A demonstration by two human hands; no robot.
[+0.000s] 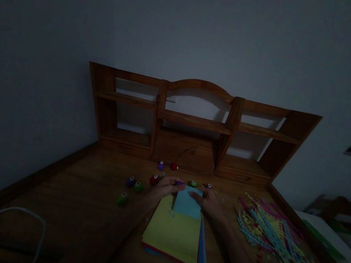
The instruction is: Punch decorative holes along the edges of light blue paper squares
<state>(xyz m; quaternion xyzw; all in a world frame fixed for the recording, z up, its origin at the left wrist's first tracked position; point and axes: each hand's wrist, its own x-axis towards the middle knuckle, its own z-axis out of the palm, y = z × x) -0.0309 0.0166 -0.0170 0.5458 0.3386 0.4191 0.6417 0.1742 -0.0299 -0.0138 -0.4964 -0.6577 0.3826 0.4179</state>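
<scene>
A light blue sheet of paper (188, 202) is held up over a stack of coloured paper (173, 237) with a yellow sheet on top. My right hand (209, 201) grips the blue sheet at its upper right, thumb lying on its face. My left hand (167, 187) is closed at the upper left corner, around a small purple craft punch (180, 182) that is mostly hidden by the fingers. The punch meets the sheet's edge there. Tiny blue paper bits (171, 213) lie on the yellow sheet below.
Several small round punches stand around, among them a red punch (154, 180), a green punch (122, 199) and a purple punch (160, 165). A heap of punched paper strips (271, 232) lies right. Behind rises a wooden shelf (194, 120); a white cable (25, 210) curves at front left.
</scene>
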